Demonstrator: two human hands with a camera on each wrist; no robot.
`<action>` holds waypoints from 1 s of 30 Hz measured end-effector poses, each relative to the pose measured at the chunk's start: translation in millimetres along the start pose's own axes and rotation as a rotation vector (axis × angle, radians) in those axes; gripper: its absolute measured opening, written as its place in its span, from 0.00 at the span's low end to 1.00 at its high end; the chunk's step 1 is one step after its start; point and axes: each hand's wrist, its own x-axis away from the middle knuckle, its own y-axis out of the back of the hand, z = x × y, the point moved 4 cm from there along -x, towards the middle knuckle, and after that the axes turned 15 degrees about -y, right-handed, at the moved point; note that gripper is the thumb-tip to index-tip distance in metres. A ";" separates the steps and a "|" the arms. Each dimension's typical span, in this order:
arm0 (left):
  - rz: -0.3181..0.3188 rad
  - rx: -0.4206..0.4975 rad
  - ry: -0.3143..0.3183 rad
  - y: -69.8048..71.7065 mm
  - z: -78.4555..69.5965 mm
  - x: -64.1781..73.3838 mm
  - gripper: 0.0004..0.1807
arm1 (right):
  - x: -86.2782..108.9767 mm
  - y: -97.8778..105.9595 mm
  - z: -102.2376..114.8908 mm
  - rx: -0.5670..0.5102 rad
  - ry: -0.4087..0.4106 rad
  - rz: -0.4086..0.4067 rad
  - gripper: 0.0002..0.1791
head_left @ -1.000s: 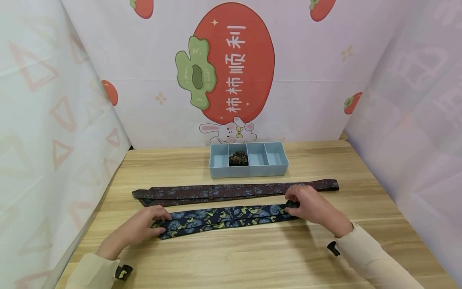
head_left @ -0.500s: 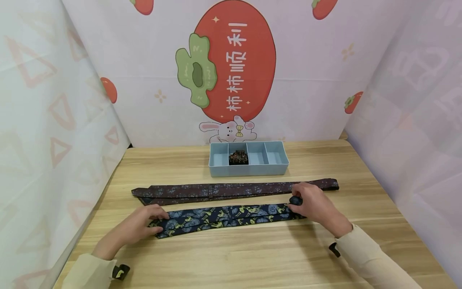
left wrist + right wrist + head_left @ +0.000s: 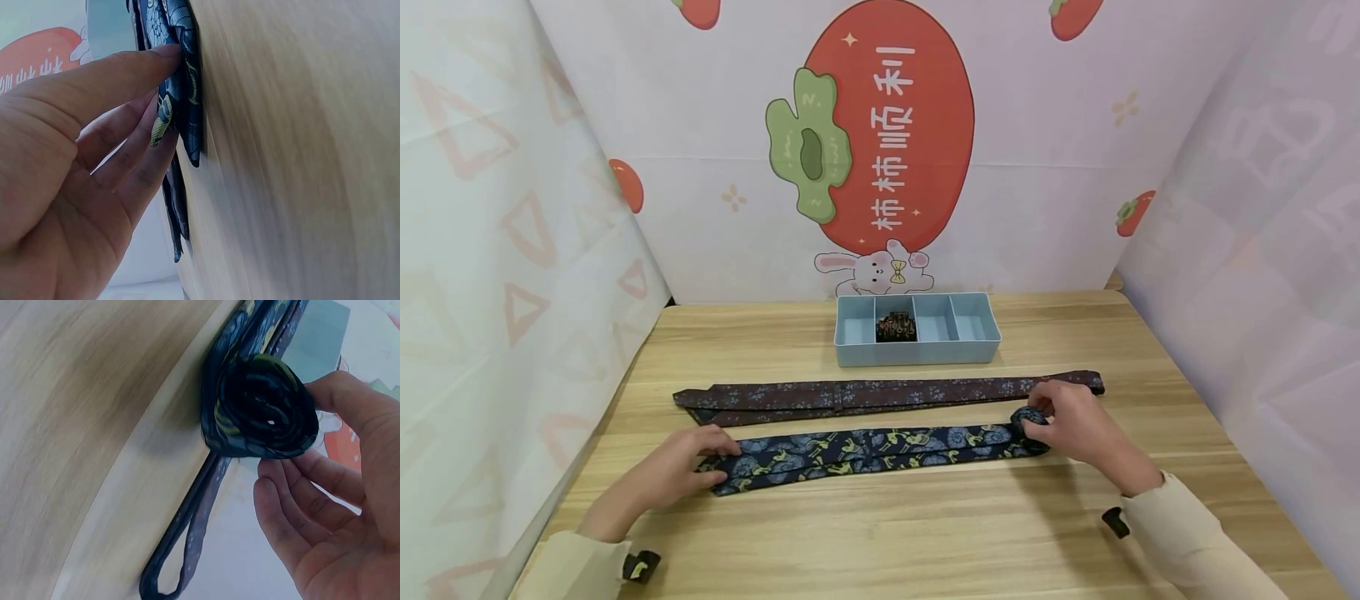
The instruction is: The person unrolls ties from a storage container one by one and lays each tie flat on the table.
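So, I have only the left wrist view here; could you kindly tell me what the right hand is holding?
Observer: The right hand is holding a roll wound in the right end of the navy tie.
Operator: Thank you. Is anything in the box, please?
Observer: Yes, the head view shows a dark patterned bundle in its second compartment from the left.
Operator: And how does the right end of the maroon tie lie?
Observer: It doubles back in an open loop, seen in the right wrist view.
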 end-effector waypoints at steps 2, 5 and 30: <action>0.002 -0.012 0.008 1.0 1.2 1.6 0.16 | 1.1 1.7 -4.5 -0.007 -0.015 0.007 0.10; 0.007 -0.023 0.016 2.6 2.6 4.3 0.16 | 2.3 3.8 -11.6 -0.021 -0.040 0.020 0.10; 0.008 -0.045 0.024 4.8 3.0 8.6 0.17 | -6.5 -2.3 17.2 0.001 0.112 0.103 0.13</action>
